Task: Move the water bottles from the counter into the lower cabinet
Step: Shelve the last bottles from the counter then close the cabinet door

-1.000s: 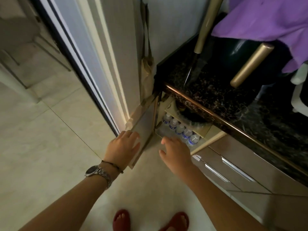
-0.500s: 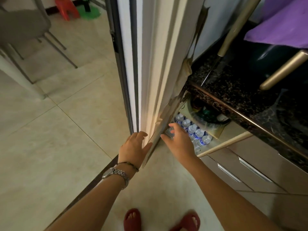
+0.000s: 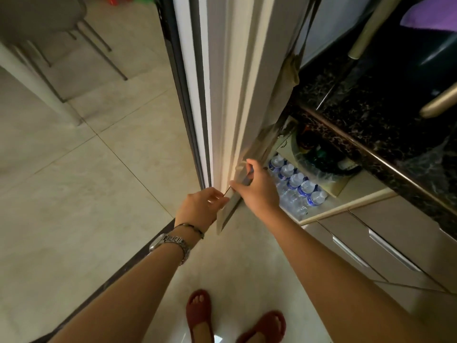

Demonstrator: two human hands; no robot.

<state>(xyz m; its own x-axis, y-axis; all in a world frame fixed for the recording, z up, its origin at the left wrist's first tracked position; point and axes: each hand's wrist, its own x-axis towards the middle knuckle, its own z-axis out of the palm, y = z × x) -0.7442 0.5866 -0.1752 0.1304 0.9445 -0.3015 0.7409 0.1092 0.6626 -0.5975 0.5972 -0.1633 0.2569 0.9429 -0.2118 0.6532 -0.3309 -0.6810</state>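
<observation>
Several small water bottles [image 3: 295, 180] with blue labels stand in a row on the bottom shelf of the open lower cabinet [image 3: 346, 206]. The cabinet door [image 3: 226, 216] is swung out and seen edge-on between my hands. My left hand [image 3: 197, 209], with a watch on the wrist, rests against the door's outer face. My right hand [image 3: 259, 191] grips the door's free edge from the inner side, just in front of the bottles. Neither hand holds a bottle.
A dark speckled counter [image 3: 371, 125] overhangs the cabinet, with gold handles and a purple cloth [image 3: 432, 16] on it. A plastic bag of items [image 3: 321, 157] sits on the upper shelf. Grey drawers [image 3: 371, 243] lie to the right, a white door frame [image 3: 222, 82] to the left.
My right hand has moved from in front of the bottles to the door's edge and taken hold of it. The left hand stays on the door. The view has shifted right.
</observation>
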